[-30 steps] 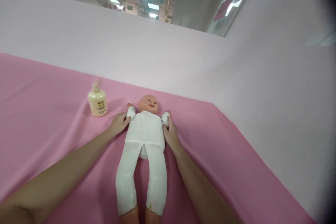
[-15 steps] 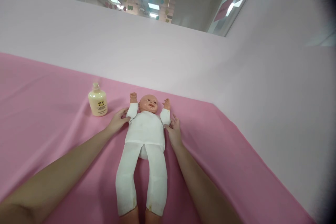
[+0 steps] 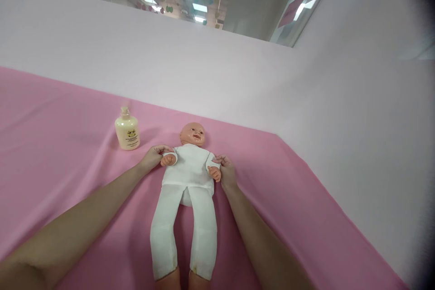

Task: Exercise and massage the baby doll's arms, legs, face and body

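You had the doll [image 3: 192,163] on its back on the pink sheet [image 3: 68,136], head toward the wall [image 3: 220,72], presumably so both sides lay within reach. Your left hand [image 3: 154,157] and right hand [image 3: 227,170] had their fingers closed around its arms [image 3: 214,173], seemingly for matched support. The bottle [image 3: 128,136] stood upright, apart from your left hand.

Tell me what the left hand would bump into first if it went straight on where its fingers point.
The nearer arm of the doll: the left hand seems to touch it, though depth is hard to judge.
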`<state>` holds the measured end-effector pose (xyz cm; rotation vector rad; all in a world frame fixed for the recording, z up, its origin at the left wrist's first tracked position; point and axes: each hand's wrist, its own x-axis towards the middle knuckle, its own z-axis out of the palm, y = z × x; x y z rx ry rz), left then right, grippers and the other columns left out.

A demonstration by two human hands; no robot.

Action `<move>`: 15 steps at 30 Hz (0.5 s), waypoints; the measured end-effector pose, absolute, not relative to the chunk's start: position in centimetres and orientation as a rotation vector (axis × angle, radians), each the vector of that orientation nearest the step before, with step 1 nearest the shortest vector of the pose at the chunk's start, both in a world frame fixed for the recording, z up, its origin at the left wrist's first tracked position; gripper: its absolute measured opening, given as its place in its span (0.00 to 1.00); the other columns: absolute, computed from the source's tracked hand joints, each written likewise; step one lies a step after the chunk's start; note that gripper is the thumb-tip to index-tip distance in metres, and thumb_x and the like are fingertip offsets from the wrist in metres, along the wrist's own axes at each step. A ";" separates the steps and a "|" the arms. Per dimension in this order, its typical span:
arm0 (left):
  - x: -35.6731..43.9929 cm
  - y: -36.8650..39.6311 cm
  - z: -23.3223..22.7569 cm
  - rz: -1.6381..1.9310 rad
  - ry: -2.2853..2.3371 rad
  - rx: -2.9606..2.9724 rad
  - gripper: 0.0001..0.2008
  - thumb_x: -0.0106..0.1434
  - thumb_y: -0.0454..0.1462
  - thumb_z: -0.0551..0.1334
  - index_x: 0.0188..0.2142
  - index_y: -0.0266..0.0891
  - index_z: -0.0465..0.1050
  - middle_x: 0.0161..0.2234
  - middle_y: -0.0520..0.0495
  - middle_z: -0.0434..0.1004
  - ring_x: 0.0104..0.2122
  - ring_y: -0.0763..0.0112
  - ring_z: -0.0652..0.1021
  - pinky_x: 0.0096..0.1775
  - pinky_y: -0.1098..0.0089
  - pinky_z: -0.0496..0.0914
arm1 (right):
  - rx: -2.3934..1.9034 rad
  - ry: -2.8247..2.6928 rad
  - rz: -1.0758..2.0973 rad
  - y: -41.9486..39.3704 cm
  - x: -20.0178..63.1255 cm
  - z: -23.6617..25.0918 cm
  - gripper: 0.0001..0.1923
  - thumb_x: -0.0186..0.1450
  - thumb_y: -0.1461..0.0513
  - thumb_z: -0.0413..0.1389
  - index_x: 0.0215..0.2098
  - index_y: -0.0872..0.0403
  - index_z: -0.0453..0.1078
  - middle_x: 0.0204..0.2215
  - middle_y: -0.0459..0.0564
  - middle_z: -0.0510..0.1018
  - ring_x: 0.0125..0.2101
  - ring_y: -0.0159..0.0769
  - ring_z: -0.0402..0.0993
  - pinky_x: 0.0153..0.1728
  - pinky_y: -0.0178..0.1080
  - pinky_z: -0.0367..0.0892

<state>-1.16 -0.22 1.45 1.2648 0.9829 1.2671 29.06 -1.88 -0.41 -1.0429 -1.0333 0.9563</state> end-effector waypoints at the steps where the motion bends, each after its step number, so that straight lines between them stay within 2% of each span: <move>1: -1.2 -0.2 1.4 1.266 0.981 1.272 0.14 0.39 0.40 0.75 0.28 0.40 0.83 0.35 0.43 0.86 0.36 0.57 0.83 0.43 0.58 0.77 | -1.044 -1.032 0.956 -1.9 29.0 -0.3 0.10 0.43 0.63 0.61 0.26 0.48 0.70 0.26 0.44 0.80 0.36 0.40 0.78 0.46 0.45 0.72; 6: -1.2 0.3 0.7 1.292 0.992 1.337 0.17 0.42 0.44 0.76 0.31 0.39 0.84 0.36 0.41 0.87 0.38 0.54 0.83 0.46 0.56 0.76 | -1.048 -1.028 0.975 -2.4 28.6 0.2 0.12 0.45 0.62 0.61 0.29 0.49 0.74 0.29 0.45 0.83 0.34 0.40 0.79 0.43 0.44 0.73; 11: -1.2 0.6 0.2 1.283 1.007 1.380 0.19 0.44 0.47 0.75 0.33 0.39 0.84 0.38 0.40 0.86 0.40 0.53 0.82 0.48 0.55 0.74 | -1.022 -1.046 0.982 -2.9 28.2 0.5 0.12 0.46 0.62 0.64 0.31 0.50 0.78 0.34 0.47 0.85 0.37 0.40 0.79 0.44 0.43 0.73; 15: -1.2 0.4 0.6 1.274 1.022 1.369 0.18 0.43 0.46 0.75 0.33 0.39 0.84 0.37 0.41 0.86 0.40 0.54 0.82 0.49 0.55 0.74 | -1.028 -1.036 0.988 -2.8 28.4 0.4 0.10 0.46 0.61 0.64 0.29 0.49 0.78 0.32 0.46 0.84 0.35 0.39 0.78 0.39 0.41 0.73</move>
